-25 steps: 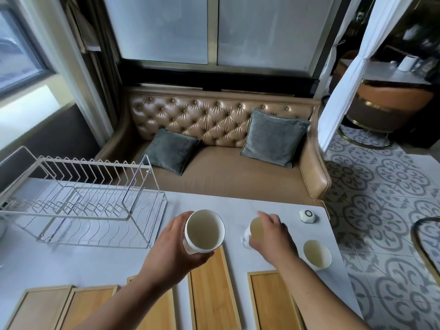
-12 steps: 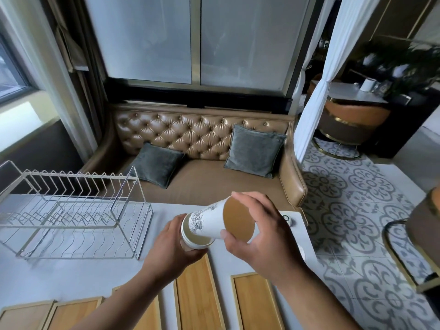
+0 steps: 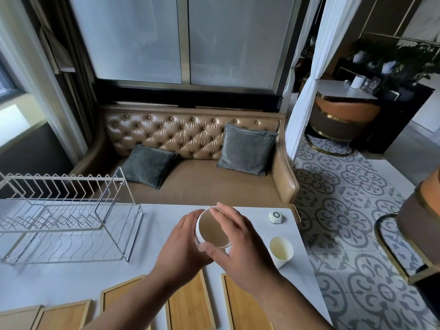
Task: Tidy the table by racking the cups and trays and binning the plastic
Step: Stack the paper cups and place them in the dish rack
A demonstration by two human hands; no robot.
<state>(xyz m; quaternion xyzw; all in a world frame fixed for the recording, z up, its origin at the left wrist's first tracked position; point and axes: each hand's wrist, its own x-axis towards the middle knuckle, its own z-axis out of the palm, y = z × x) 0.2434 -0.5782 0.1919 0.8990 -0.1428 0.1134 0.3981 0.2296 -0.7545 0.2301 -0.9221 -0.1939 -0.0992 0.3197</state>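
**Both hands on a white cup above the table**

Nearest the camera, a row of bamboo trays (image 3: 245, 303) lies flat along the front edge of the pale table (image 3: 78, 275), side by side with narrow gaps between them. Two bare forearms reach over these trays.

Above the table's middle, the left hand (image 3: 183, 241) wraps the side of a white cup (image 3: 212, 231) whose mouth faces up toward the camera. The right hand (image 3: 235, 246) closes on the same cup from the other side, thumb on the near rim and fingers curled over the far rim. Whether a second cup sits nested inside cannot be told.

Just to the right, a single white cup (image 3: 281, 248) stands on the table, apart from the hands. Farther back near the right corner lies a small white call button (image 3: 275, 217).

On the left, a wire dish rack (image 3: 69, 217) stands on the table with nothing in it.

Beyond the table's far edge sits a tufted brown sofa (image 3: 202, 186) with two grey cushions (image 3: 246, 148).
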